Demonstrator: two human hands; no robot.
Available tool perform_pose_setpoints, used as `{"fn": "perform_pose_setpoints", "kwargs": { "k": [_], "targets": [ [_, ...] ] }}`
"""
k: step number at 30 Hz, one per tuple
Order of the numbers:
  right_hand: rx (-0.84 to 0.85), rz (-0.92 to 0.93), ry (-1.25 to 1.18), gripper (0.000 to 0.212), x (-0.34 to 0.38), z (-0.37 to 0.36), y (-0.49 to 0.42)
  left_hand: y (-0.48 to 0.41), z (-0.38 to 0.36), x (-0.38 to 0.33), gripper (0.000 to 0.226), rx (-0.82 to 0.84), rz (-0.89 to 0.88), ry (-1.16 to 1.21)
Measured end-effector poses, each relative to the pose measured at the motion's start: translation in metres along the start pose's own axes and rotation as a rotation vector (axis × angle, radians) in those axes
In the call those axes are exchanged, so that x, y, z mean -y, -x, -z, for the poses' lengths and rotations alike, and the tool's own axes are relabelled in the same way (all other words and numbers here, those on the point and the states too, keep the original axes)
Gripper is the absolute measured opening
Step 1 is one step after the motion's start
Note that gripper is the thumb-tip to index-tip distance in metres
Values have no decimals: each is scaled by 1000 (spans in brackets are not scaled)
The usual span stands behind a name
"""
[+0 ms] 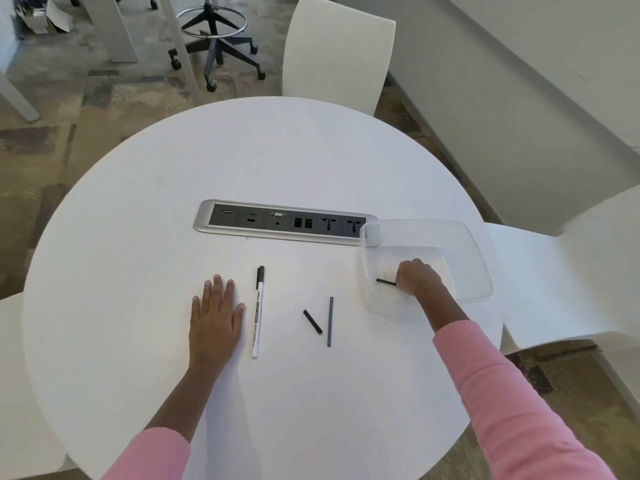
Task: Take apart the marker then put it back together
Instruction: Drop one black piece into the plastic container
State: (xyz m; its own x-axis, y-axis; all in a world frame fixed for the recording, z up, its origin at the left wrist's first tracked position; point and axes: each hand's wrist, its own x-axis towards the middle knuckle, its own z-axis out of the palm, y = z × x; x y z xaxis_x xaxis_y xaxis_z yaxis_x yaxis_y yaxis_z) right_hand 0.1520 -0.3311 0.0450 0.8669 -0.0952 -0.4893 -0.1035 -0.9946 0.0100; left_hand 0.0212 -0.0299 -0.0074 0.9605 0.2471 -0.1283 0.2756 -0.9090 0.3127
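Observation:
A white marker [257,315] with a black cap lies on the round white table [138,237], pointing away from me. My left hand [215,318] rests flat on the table just left of it, fingers straight. To the marker's right lie a short black piece [312,321] and a longer thin dark rod [330,321], apart from each other. My right hand [418,277] is inside a clear plastic box [481,271] at the right, fingers curled, pinching one end of a small black stick [385,282].
A silver power and data socket strip [284,223] is set into the table's middle, its right end under the box. White chairs stand behind the table [337,53] and at the right [561,282]. A wheeled stool base [214,39] is on the floor beyond.

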Motion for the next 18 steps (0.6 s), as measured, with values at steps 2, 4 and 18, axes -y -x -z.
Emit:
{"fn": "perform_pose_setpoints", "kwargs": {
  "k": [2,4,18],
  "targets": [
    [-6,-2,-15,30,1,2,2,0,0,0,69,0,-1,1],
    [-42,1,-69,28,1,10,6,0,1,0,68,4,-6,0],
    [-659,364,-633,13,85,6,109,5,2,5,91,46,-80,43]
  ]
}}
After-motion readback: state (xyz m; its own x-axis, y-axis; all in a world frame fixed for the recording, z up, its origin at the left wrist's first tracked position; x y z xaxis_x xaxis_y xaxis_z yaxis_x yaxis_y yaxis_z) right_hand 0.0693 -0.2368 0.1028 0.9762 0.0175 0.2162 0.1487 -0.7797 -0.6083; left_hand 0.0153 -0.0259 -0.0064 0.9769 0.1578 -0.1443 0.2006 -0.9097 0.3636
